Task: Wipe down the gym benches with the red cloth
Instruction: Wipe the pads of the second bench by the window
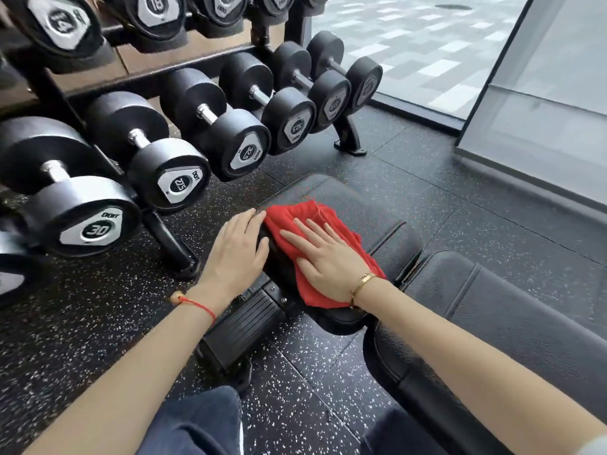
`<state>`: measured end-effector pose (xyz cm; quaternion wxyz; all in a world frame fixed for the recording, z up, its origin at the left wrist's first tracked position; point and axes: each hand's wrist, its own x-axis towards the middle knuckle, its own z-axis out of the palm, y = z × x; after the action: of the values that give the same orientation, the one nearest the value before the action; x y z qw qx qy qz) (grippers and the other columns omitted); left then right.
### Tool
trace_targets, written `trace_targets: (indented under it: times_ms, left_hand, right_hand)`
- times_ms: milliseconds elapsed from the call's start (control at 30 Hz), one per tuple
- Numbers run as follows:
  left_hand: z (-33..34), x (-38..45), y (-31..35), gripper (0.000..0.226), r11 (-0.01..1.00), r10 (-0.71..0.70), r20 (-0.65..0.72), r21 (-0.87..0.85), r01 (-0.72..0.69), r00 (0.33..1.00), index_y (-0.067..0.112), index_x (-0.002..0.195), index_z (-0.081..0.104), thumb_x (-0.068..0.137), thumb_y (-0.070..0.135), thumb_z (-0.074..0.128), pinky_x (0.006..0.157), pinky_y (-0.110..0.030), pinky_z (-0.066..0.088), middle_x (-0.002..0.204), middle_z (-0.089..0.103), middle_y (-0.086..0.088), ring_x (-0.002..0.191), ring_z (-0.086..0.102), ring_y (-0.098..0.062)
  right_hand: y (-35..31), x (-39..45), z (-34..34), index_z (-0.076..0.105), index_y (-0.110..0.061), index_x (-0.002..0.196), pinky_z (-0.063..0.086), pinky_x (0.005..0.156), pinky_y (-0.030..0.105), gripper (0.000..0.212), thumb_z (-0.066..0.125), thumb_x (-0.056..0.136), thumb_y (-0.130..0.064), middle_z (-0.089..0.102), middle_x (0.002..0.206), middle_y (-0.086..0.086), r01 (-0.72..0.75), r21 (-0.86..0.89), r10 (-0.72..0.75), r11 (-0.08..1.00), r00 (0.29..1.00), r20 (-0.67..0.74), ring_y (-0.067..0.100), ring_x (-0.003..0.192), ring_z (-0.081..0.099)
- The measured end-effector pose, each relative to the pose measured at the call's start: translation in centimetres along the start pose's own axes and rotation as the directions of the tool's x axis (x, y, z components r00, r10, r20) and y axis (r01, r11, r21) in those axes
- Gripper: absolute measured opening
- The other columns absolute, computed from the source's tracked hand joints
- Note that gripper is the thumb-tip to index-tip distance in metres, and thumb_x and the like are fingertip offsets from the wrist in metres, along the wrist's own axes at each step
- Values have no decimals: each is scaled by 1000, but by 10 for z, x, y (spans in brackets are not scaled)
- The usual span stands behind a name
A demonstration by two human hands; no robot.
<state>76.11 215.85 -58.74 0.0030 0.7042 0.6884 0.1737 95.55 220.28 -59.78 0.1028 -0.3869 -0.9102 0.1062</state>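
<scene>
Hands on the padded black gym bench seat [361,211]
Your right hand [323,261] presses the crumpled red cloth [295,218] flat-fingered onto the seat; at nine o'clock of it, your left hand [238,251] rests, fingers relaxed, on the seat's edge

A gym: racked dumbbells [184,159], padded bench [377,224], speckled rubber floor [82,323].

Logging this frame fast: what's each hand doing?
Left hand: open, resting flat on the bench pad edge.
Right hand: open, pressing the red cloth flat.
</scene>
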Motion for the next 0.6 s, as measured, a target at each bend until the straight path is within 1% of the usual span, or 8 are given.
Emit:
trace_targets:
  times_ms: [67, 133, 233, 300, 367, 533, 600]
  left_hand:
    - [3, 0, 4, 53, 1000, 22, 31, 19, -22, 999, 8, 150, 34, 101, 26, 45, 121, -41, 21, 155, 34, -13, 145, 29, -26]
    - [4, -1, 9, 54, 998, 46, 50, 39, -48, 998, 10, 151, 32, 102, 28, 42, 122, -40, 18, 157, 31, -11, 147, 26, -26]
    - [6, -4, 18, 54, 996, 68, 66, 58, -72, 995, 13, 153, 29, 103, 32, 38, 123, -40, 15, 159, 28, -7, 148, 21, -23]
    - [9, -4, 23, 54, 994, 79, 75, 71, -84, 994, 15, 153, 27, 103, 33, 36, 123, -39, 14, 160, 26, -7, 149, 20, -22]
    - [11, -4, 28, 54, 992, 87, 82, 80, -94, 993, 15, 154, 25, 104, 34, 34, 123, -38, 12, 160, 25, -7, 149, 19, -21]
    - [16, -5, 38, 54, 990, 114, 102, 68, -121, 988, 13, 152, 29, 103, 34, 36, 122, -37, 13, 158, 28, -8, 148, 22, -22]
    - [18, -5, 41, 53, 989, 116, 111, 73, -125, 987, 12, 151, 31, 103, 35, 36, 122, -38, 14, 157, 29, -10, 147, 23, -24]
  right_hand:
    - [15, -1, -6, 19, -38, 151, 0, 122, 38, 57, 35, 97, -33, 10, 162, -5, -48, 5, 48, 999, 999, 12, 18, 150, 6]
    - [27, 19, -12, 19, -37, 151, 0, 122, 39, 56, 35, 97, -32, 9, 162, -3, -134, 1, 134, 991, 991, 17, 20, 150, 5]
    - [35, 58, -19, 17, -33, 152, -2, 122, 40, 57, 33, 97, -31, 4, 163, 2, -307, 4, 307, 952, 952, 20, 22, 150, 3]
    - [33, 71, -20, 15, -31, 153, -3, 122, 41, 58, 32, 97, -31, 2, 163, 4, -369, -9, 369, 930, 929, 22, 24, 150, 1]
    - [26, 64, -21, 13, -31, 153, -3, 122, 42, 59, 32, 97, -30, 2, 163, 5, -356, -10, 356, 934, 934, 37, 25, 150, 1]
    - [22, -22, -15, 15, -36, 152, 0, 122, 39, 59, 36, 97, -31, 7, 163, 0, -170, -20, 170, 985, 985, -6, 22, 150, 5]
    - [38, -40, -20, 15, -37, 152, 0, 122, 37, 58, 35, 98, -32, 8, 163, -2, -199, -40, 199, 979, 980, -8, 20, 150, 5]
